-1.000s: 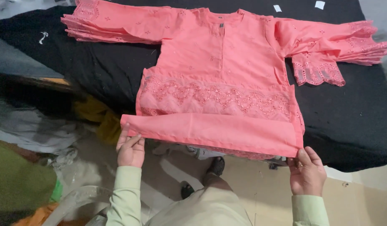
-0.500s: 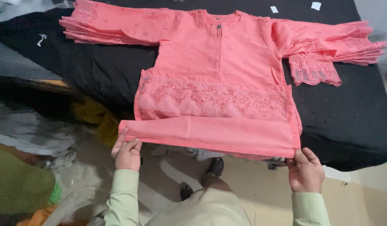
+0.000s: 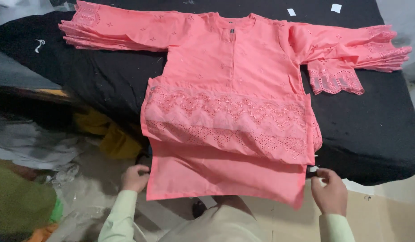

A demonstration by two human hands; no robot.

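A coral-pink long tunic (image 3: 230,89) with an embroidered eyelet band lies face up on a black-covered table (image 3: 378,130), its sleeves spread over stacks of folded pink cloth at both sides. The plain lower panel (image 3: 225,177) hangs over the table's near edge. My left hand (image 3: 134,177) pinches that panel's left edge. My right hand (image 3: 329,193) grips its lower right corner. Both sleeves are pale green.
Several crumpled fabrics, yellow (image 3: 111,134), grey and green (image 3: 19,201), pile on the floor at the left with clear plastic wrap (image 3: 77,197). Two small white tags (image 3: 336,7) lie at the table's far side. A dark shoe (image 3: 198,208) shows below on the beige floor.
The folded hem roll that I held along the near edge has dropped open; the plain panel now hangs flat below the lace band. My hands have moved lower.
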